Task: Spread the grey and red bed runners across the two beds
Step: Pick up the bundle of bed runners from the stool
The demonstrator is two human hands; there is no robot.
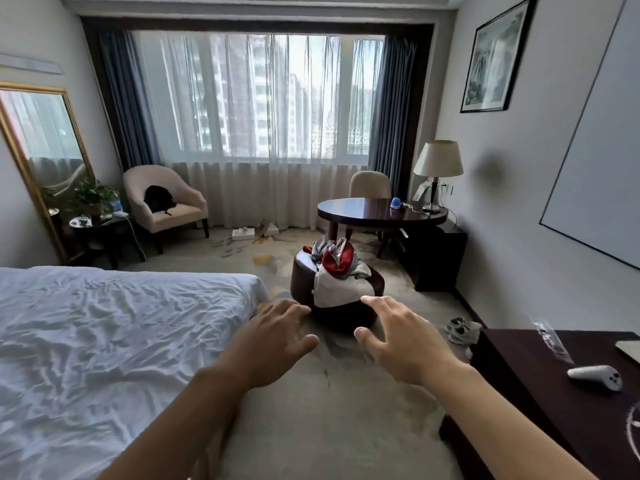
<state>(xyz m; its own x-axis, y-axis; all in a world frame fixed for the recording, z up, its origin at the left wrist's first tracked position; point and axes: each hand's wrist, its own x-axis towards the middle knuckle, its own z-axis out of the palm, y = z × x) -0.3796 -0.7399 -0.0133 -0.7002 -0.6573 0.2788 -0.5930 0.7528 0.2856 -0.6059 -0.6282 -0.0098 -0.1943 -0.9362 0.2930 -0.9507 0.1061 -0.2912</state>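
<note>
Bed point(104, 341): white, rumpled sheet, fills lower left; no runner on it. Only this one bed in view.

Window wall beyond: sheer curtains point(259, 133) drawn, blue drapes at both sides. Beige armchair point(166, 206) at left with a dark item on the seat. Round dark desk point(381, 211) at right carries a table lamp point(438, 168).

Dark ottoman point(332, 292) on the carpet, between bed foot and round desk. Grey and red bed runners point(337, 271) lie bunched in a heap on top of it, pale lining hanging over the near edge.

Second dark desk point(554, 393) at lower right, bearing a white controller point(595, 375). Pair of shoes point(462, 329) on the floor just beyond it.

Both bare forearms extended forward from the bottom edge, palms down, over the carpet. Left hand point(273, 341): released, fingers spread and relaxed, gripping nothing; fingertips near the ottoman's near side as seen. Right hand point(398, 337): released likewise, fingers spread, thumb out toward the left; index tip overlaps the runners' hanging edge in view; contact cannot be told. Hands near each other, apart.
</note>
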